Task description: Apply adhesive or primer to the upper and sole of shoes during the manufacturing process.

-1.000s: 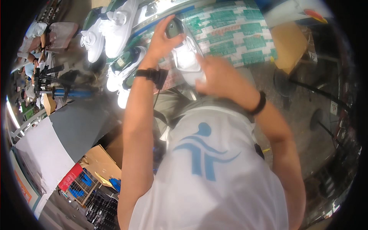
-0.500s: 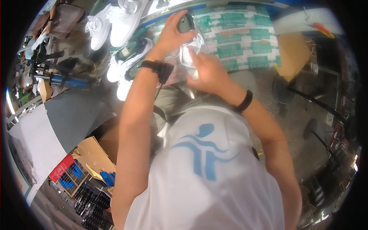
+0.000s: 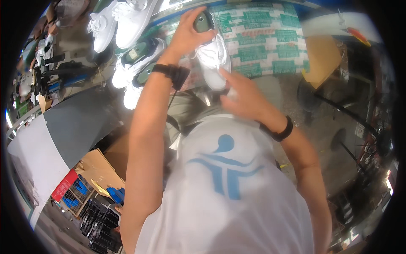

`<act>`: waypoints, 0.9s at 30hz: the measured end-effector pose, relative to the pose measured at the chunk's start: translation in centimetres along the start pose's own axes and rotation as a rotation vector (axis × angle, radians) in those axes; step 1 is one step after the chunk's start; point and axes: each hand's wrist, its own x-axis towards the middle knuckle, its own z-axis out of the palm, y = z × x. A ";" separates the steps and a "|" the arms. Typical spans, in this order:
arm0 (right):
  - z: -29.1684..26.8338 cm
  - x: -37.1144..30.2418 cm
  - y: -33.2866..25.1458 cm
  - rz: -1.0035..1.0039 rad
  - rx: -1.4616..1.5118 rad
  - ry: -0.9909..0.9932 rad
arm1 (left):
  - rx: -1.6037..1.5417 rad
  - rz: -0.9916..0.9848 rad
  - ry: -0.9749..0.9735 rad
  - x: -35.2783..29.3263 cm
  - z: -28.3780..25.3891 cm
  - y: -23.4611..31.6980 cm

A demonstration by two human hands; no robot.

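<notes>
A white lace-up sneaker (image 3: 216,72) with a dark green insole lies on the green-and-white printed covering, its toe toward me. My left hand (image 3: 186,36) is closed on its heel end, with thumb and fingers across the collar opening. Beside the toe, my right hand (image 3: 245,95) touches the shoe with its index finger. A small whitish patch shows between that finger and the thumb; what it is I cannot make out. The remaining fingers of the right hand are curled and partly hidden.
Left of my left forearm stand several more white sneakers (image 3: 137,53), some with green insoles. The green-and-white printed covering (image 3: 262,40) lies over the work surface. A tan cardboard piece (image 3: 323,59) is at the right, and a grey panel (image 3: 80,127) at the left.
My right hand has moved from the laces toward me and right, to the side of the toe, uncovering the sneaker's front. My left hand stays at the heel.
</notes>
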 end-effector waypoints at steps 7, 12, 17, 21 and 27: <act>2.5 4.2 1.8 -0.290 -0.256 0.210 | 0.023 -0.016 0.012 -0.2 0.7 0.3; 4.8 3.9 0.9 -0.257 -0.189 0.234 | 0.018 -0.049 -0.009 -0.4 0.6 0.2; 1.1 -0.2 -0.1 -0.054 -0.048 0.068 | -0.001 -0.012 -0.027 -0.1 0.1 -0.3; 0.1 0.4 1.4 -0.004 0.044 0.112 | -0.015 -0.037 -0.018 -0.3 0.4 -0.1; -0.3 3.1 2.4 -0.015 -0.077 0.170 | 0.031 -0.003 -0.029 -0.2 0.3 -0.7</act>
